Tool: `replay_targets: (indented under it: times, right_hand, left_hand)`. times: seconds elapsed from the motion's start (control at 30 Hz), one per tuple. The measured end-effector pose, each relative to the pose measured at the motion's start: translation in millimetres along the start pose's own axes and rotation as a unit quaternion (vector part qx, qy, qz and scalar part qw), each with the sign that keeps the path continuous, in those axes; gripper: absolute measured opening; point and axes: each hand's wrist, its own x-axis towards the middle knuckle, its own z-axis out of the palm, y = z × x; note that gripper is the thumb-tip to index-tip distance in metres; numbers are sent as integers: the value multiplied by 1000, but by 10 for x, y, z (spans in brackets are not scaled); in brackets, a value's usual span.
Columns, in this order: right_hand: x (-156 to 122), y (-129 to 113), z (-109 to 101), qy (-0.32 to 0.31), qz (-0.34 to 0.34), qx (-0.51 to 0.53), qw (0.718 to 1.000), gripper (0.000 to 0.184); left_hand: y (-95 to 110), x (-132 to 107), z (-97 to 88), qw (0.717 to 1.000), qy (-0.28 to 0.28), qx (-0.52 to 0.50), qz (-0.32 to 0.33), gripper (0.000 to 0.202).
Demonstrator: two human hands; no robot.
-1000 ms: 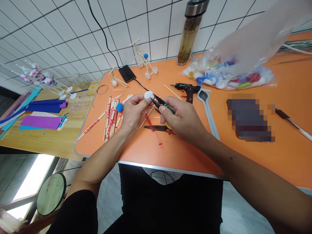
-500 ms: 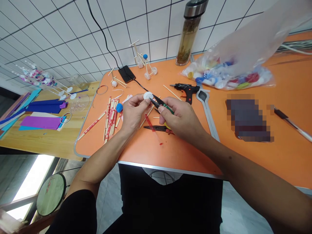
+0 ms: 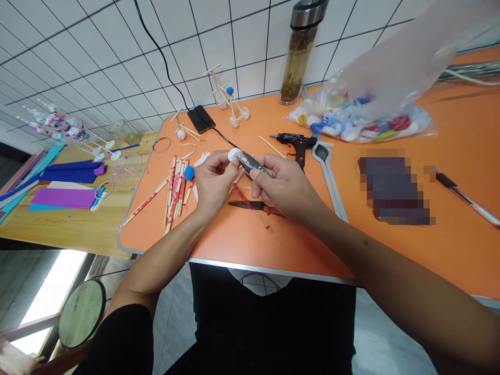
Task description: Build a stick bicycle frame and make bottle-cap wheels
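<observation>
My left hand (image 3: 214,179) pinches a small round white cap (image 3: 235,154) between thumb and fingers. In my right hand (image 3: 287,185) is a pair of dark-bladed scissors (image 3: 250,160); its tips touch or overlap the cap's edge, and the handles are mostly hidden by my fingers. Below the hands lies a second pair of scissors (image 3: 248,204) with red handles. A clear red-marked strip (image 3: 250,203) crosses it. Left of my left hand are a blue pom-pom ball (image 3: 189,173) and several wrapped wooden chopsticks (image 3: 176,192).
Toward the wall stand a small stick model with wheels (image 3: 230,107), a black power bank (image 3: 201,119) and a tea bottle (image 3: 299,57). Rightward are a glue gun (image 3: 299,146) on the table, a bag of bottle caps (image 3: 363,120), a blurred dark slab (image 3: 394,190) and a pen (image 3: 466,198).
The scissor blades look closer together at the cap than before. The clear strip's lower end has shifted slightly right. The whole view has drifted a little.
</observation>
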Motion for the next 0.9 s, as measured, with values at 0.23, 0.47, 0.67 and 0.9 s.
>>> replay_targets:
  times: [0.23,0.47,0.67,0.9]
  right_hand:
    - [-16,142,25,71,-169,-372,910,27]
    - [-4,151,67,79,-144,-339,926,16]
    - [51,31,41,-56,74,169,981,13]
    - [44,157,15,78,-127,-279,949,10]
  left_hand:
    - [-11,-3,-27,995,-2,69,66,4]
    - [-34,-15,-29,992,2,88,88,5]
    - [-47,-11,-39,986,8,121,118,8]
    - [-65,14,-50,987,-4,121,103,8]
